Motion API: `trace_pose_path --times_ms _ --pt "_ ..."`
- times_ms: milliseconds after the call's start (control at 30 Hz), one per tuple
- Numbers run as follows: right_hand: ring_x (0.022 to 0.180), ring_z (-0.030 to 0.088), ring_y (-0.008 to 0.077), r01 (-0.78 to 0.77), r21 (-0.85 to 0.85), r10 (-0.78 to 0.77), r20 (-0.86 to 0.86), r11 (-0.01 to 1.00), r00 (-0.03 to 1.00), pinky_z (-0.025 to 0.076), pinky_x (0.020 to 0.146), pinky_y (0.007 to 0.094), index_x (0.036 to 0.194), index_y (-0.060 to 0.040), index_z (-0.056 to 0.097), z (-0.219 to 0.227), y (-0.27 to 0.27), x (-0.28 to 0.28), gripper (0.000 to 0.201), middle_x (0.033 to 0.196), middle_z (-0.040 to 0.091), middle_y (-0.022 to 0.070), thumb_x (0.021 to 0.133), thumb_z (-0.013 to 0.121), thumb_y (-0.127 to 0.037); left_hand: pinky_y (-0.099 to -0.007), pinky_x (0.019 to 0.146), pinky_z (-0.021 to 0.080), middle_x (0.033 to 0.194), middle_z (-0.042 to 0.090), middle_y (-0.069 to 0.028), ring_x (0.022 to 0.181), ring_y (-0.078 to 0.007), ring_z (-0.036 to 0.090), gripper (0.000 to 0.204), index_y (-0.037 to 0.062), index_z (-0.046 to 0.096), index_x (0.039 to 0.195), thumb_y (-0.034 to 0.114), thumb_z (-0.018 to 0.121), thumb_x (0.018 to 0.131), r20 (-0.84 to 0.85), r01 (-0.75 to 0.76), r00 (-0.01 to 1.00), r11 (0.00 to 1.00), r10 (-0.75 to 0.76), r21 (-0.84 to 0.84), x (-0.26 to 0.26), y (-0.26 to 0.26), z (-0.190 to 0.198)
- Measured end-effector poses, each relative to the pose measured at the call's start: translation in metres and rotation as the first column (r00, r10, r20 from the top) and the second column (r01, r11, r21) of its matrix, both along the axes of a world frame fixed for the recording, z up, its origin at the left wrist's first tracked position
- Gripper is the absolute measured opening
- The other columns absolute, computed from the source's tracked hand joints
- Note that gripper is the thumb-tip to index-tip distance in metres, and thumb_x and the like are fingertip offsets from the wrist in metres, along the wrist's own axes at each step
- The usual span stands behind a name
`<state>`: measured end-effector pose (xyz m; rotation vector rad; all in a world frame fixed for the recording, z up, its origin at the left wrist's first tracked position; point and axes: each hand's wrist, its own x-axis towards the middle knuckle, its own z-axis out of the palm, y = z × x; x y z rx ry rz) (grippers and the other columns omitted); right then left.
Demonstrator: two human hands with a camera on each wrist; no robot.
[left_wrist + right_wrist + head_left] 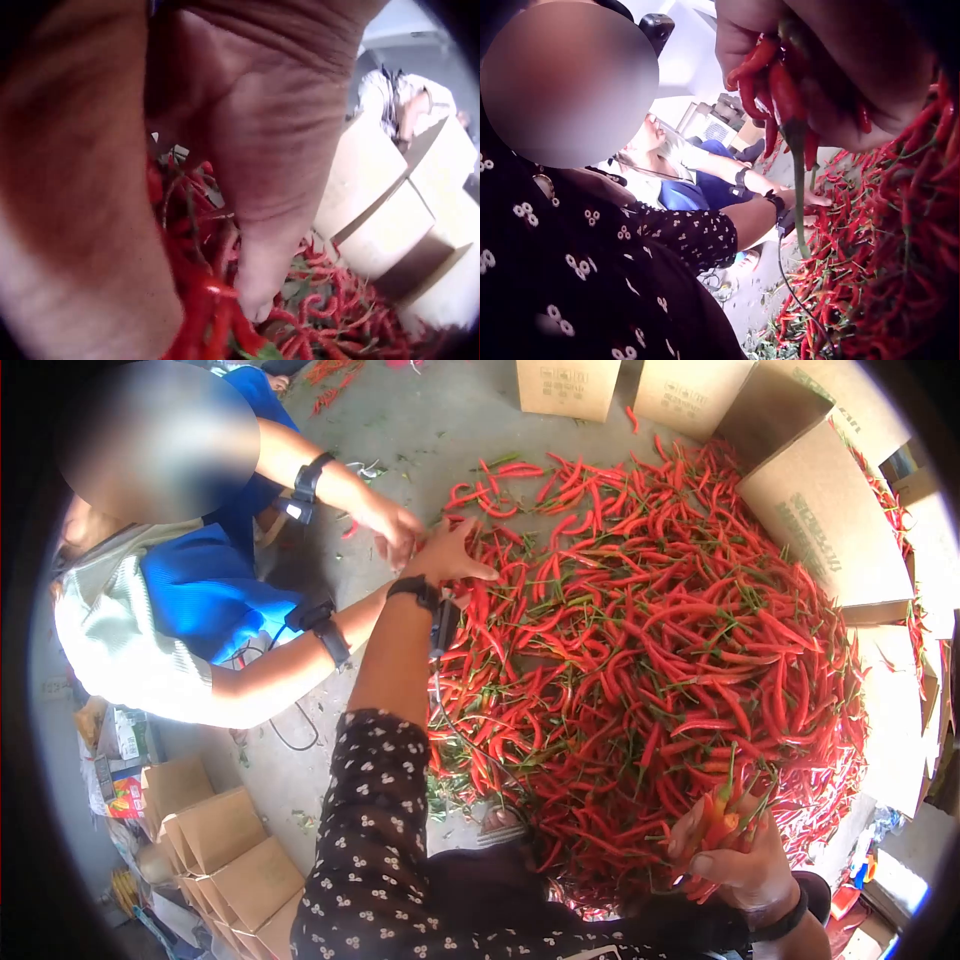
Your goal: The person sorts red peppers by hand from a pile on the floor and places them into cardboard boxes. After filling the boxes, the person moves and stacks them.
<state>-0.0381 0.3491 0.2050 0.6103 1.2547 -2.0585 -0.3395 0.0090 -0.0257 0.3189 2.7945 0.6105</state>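
Observation:
My left hand (447,557) reaches to the far left edge of a big heap of red chili peppers (640,660), its thumb spread away from the fingers. In the left wrist view, chili peppers (214,315) lie right at that thumb (262,277). Near my body, my right hand (745,865) grips a small bunch of chili peppers (722,820), palm turned up. In the right wrist view, red tips and a long green stem (799,195) stick out of the curled fingers.
Beside my left hand, another person's hand (392,528) reaches toward the heap's edge. Cardboard boxes (830,520) stand behind and right of the heap. More brown boxes (235,840) are at lower left. A black cable (450,720) trails from my left wrist over the peppers.

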Motion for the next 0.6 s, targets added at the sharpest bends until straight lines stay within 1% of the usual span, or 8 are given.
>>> trace_pose_path --times_ms 67,100,133,233,333,400,467,600 --pt "0.083 0.059 0.0195 0.040 0.036 -0.041 0.025 0.999 0.999 0.045 0.078 0.0329 0.096 -0.0018 0.053 0.005 -0.012 -0.004 0.038 0.085 0.062 0.0118 0.064 0.072 0.000 -0.0509 0.102 0.031 0.145 0.009 -0.0299 0.134 -0.0432 0.018 0.107 0.0192 0.028 0.141 0.047 0.082 0.052 0.300 -0.080 0.950 0.996 0.088 -0.039 0.003 0.024 0.019" --pt "0.083 0.059 0.0236 0.080 0.069 -0.083 0.036 0.994 0.996 0.043 0.078 0.0354 0.095 -0.0011 0.054 0.006 -0.015 -0.007 0.040 0.082 0.061 0.0135 0.060 0.074 -0.003 -0.0501 0.102 0.031 0.144 0.015 -0.0300 0.132 -0.0433 0.024 0.106 0.0182 0.030 0.140 0.050 0.081 0.053 0.325 -0.187 0.932 0.981 0.160 0.054 0.007 0.030 0.018" --pt "0.083 0.059 0.0236 0.085 0.069 -0.088 0.036 0.994 0.995 0.043 0.078 0.0354 0.095 -0.0011 0.054 0.007 -0.014 -0.009 0.040 0.082 0.061 0.0135 0.060 0.074 -0.003 -0.0501 0.102 0.031 0.144 0.015 -0.0300 0.132 -0.0433 0.024 0.106 0.0182 0.030 0.140 0.050 0.081 0.053 0.325 -0.182 0.933 0.982 0.155 0.054 0.011 0.036 0.017" --pt "0.081 0.060 0.0136 -0.003 -0.087 0.006 0.037 0.996 0.999 0.050 0.068 0.0260 0.100 -0.0029 0.051 0.005 -0.014 -0.013 0.034 0.091 0.062 0.0105 0.072 0.068 0.007 -0.0484 0.099 0.036 0.139 0.028 -0.0197 0.120 -0.0401 0.041 0.095 0.0181 0.038 0.132 0.046 0.083 0.053 0.118 -0.036 0.992 0.996 0.044 -0.076 0.027 0.056 0.014" --pt "0.077 0.060 0.0122 -0.031 -0.103 0.024 -0.067 0.994 0.997 0.050 0.064 0.0242 0.101 -0.0027 0.051 0.005 -0.020 -0.015 0.035 0.091 0.062 0.0103 0.072 0.068 0.007 -0.0493 0.100 0.036 0.138 0.029 -0.0177 0.118 -0.0400 0.044 0.098 0.0216 0.036 0.134 0.046 0.083 0.052 0.003 -0.127 0.991 0.965 0.131 -0.231 0.056 0.084 0.009" --pt "0.074 0.059 0.0107 -0.053 -0.086 0.048 -0.061 0.995 0.997 0.050 0.059 0.0227 0.100 -0.0022 0.051 0.007 -0.022 -0.018 0.035 0.090 0.062 0.0102 0.072 0.069 0.007 -0.0502 0.099 0.036 0.137 0.030 -0.0181 0.120 -0.0400 0.042 0.100 0.0225 0.033 0.135 0.043 0.084 0.051 0.022 -0.117 0.992 0.976 0.124 -0.182 0.054 0.086 0.005" --pt "0.072 0.059 0.0103 -0.069 -0.077 0.063 -0.069 0.995 0.996 0.050 0.058 0.0224 0.099 -0.0020 0.051 0.008 -0.022 -0.019 0.034 0.090 0.062 0.0101 0.072 0.069 0.006 -0.0487 0.098 0.038 0.136 0.032 -0.0170 0.119 -0.0402 0.042 0.095 0.0190 0.036 0.133 0.037 0.083 0.053 -0.072 -0.208 0.978 0.946 0.197 -0.250 0.051 0.090 0.000" --pt "0.071 0.059 0.0095 -0.068 -0.070 0.062 -0.083 0.995 0.995 0.049 0.055 0.0214 0.097 -0.0015 0.052 0.012 -0.018 -0.014 0.031 0.089 0.062 0.0099 0.072 0.069 0.006 -0.0471 0.096 0.040 0.134 0.034 -0.0154 0.118 -0.0395 0.042 0.083 0.0145 0.042 0.128 0.030 0.081 0.056 0.085 -0.179 0.979 0.980 0.187 -0.092 0.045 0.080 0.002"
